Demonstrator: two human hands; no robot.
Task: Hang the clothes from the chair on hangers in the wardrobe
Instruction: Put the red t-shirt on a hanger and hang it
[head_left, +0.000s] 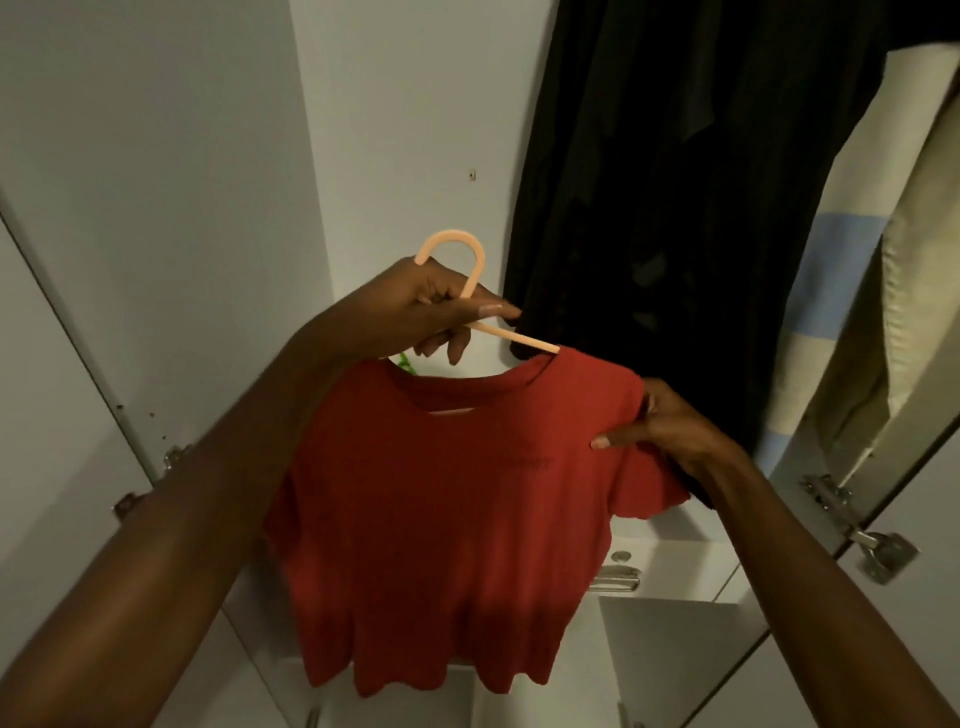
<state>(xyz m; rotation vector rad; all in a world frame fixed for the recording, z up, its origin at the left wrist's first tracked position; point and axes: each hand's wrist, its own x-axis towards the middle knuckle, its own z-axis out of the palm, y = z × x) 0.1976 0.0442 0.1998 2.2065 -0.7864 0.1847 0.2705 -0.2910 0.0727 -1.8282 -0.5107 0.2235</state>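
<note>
We find ourselves in a home, at an open built-in wardrobe (405, 130) with plain white inner walls. Dark garments (675, 182) hang inside it at the right, and beside them a cream cloth with pale blue stripes (841, 291). We note metal door hinges (878, 551) on the white doors at both sides, and lower down a white drawer front with a metal handle (618, 577). A red T-shirt (447, 519) on a peach plastic hanger (467, 260) confirms domestic clothes storage.

A peach hanger (470, 291) carries the red T-shirt (447, 519), draped over its shoulders.
</note>
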